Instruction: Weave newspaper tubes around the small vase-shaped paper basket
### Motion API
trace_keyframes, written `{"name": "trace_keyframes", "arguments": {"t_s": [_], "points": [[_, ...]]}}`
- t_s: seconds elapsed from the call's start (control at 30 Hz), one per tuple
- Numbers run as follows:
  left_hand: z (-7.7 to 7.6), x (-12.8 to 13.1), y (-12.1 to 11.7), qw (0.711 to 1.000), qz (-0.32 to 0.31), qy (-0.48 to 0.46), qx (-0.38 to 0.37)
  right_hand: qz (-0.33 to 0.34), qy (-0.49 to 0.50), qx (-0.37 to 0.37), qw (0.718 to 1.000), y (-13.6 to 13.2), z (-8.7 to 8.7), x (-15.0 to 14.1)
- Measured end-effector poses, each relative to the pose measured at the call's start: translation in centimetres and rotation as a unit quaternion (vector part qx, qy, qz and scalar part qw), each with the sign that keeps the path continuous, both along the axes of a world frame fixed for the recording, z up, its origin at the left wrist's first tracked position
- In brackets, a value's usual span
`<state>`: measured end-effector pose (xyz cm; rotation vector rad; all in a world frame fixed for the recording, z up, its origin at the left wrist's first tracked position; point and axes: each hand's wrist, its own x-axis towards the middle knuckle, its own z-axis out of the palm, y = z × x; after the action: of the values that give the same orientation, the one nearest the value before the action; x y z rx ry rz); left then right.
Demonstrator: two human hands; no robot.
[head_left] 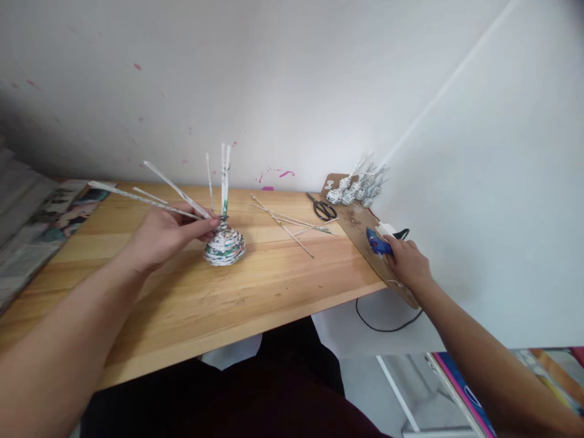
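My left hand (182, 234) pinches the narrow neck of a small round vase woven from rolled paper (225, 248), which stands on the wooden table. Several white paper sticks (225, 179) rise and fan out from that neck, some passing over my left fingers. Far to the right, my right hand (407, 258) is wrapped around a blue glue gun (378, 242), whose nozzle end points up and left over a brown board (360, 228). The fingers' undersides on the glue gun are hidden.
Loose paper sticks (287, 222) lie crossed on the table (255, 286). Black-handled scissors (323, 208) rest beside the board. Several small woven pieces (351, 191) stand in the back corner. A white power strip (387, 230) sits by the right wall, and a black cable (387, 330) hangs below the edge. Newspapers (50, 231) lie at left.
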<state>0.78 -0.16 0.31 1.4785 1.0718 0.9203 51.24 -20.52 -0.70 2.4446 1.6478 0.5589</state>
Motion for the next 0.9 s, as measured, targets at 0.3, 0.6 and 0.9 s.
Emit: {"name": "trace_keyframes", "arguments": {"t_s": [0.3, 0.6, 0.9], "points": [[0.3, 0.0, -0.3, 1.000, 0.001, 0.011, 0.023, 0.000, 0.013, 0.008, 1.000, 3.1, -1.3, 0.5], [-0.3, -0.2, 0.1, 0.999, -0.020, -0.015, 0.026, 0.059, 0.085, -0.011, 0.995, 2.3, -1.9, 2.2], [-0.2, -0.1, 0.0, 0.998, -0.004, -0.033, 0.045, 0.157, 0.109, 0.138, 0.972, 5.7, -0.1, -6.1]]}}
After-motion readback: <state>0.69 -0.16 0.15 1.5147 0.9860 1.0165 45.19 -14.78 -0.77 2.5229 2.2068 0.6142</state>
